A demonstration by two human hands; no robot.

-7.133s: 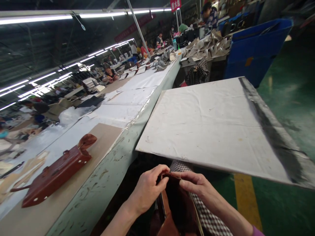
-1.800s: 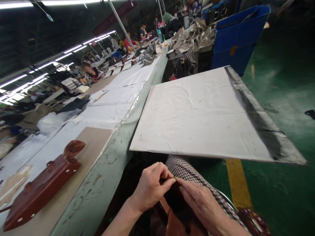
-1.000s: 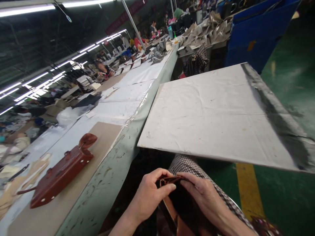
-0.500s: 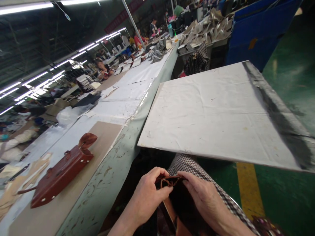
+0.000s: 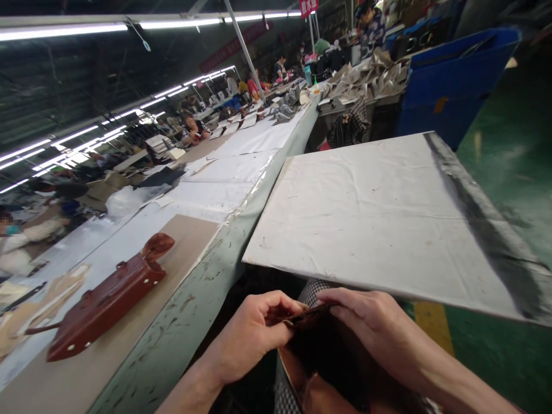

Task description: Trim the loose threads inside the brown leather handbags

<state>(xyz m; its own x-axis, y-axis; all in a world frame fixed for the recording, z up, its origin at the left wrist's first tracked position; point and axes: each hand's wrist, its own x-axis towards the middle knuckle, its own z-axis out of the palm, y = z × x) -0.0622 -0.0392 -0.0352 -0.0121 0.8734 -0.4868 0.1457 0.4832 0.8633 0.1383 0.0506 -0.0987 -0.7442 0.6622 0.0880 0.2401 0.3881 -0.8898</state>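
Note:
On my lap lies a brown leather bag (image 5: 325,394), its dark mouth facing up at me. My left hand (image 5: 254,328) pinches the bag's far rim between thumb and fingers. Beside it, my right hand (image 5: 371,322) grips the same rim, fingers on the outer side and thumb out of sight. The bag's lower part is hidden below the frame. A second reddish-brown leather bag (image 5: 107,299) rests on its side on the table to my left, with metal studs along its edge and a leaf-shaped flap at one end.
The long table (image 5: 233,195) runs away on the left, with tan leather pieces (image 5: 47,310) and clear plastic on it. A white board (image 5: 366,224) juts out in front of me. Beyond stands a blue bin (image 5: 457,86). Several people work farther back.
The bag's mouth is wider and shows more of its dark inside. My right hand has shifted right and up along the rim. The view has tilted slightly.

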